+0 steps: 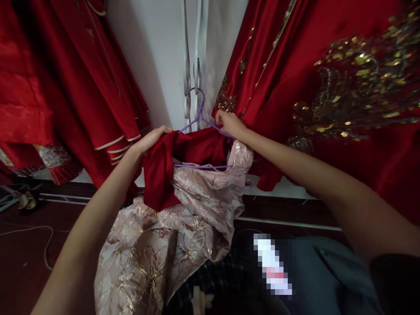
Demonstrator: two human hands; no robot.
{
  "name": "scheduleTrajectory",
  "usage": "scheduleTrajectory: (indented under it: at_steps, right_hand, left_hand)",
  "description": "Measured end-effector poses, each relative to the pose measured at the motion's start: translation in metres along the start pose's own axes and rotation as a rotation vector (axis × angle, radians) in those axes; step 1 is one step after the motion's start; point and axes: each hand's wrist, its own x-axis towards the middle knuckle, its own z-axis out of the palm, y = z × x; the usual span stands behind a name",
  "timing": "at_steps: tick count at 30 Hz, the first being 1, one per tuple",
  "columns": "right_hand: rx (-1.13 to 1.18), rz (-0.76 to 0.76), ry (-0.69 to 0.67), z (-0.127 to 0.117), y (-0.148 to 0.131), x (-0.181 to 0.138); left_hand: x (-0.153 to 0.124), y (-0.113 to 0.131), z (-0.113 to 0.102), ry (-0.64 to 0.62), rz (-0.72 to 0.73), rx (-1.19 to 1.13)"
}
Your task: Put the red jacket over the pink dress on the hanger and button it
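A purple wire hanger (201,105) is hooked on a white metal fitting at the wall. From it hangs a pale pink dress (144,249) with gold floral brocade, one strap over the hanger's right end. Dark red cloth (197,146) drapes across the hanger and falls over the dress's left side. My left hand (156,136) is closed on this red cloth near the hanger's left shoulder, fingertips partly hidden. At the hanger's right arm, my right hand (229,123) has its fingers curled onto the edge of the red cloth.
Red garments (75,78) with pale trim hang on the left. A large red garment (328,96) with gold sequins fills the right. Shoes (26,200) and a white cable (50,245) lie low at left. A blurred-out patch (272,264) is at lower right.
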Motion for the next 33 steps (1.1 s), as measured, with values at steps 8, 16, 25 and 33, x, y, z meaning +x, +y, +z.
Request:
scheduleTrajectory:
  at_steps: [8,16,25,33]
  right_hand:
    - [-0.412,0.235,0.034,-0.047,0.062,-0.054]
    - [-0.479,0.269,-0.054,-0.076,0.092,-0.095]
    - [-0.621,0.189,-0.03,-0.098,0.104,-0.111]
    - [-0.455,0.283,0.018,-0.103,0.086,-0.119]
  left_hand:
    - [-0.007,-0.024,0.015,-0.015,0.116,0.148]
    - [0.0,-0.039,0.025,0.149,0.174,0.249]
    - [0.003,-0.046,0.021,0.185,0.189,0.354]
    - [0.012,-0.051,0.02,0.17,0.166,0.324]
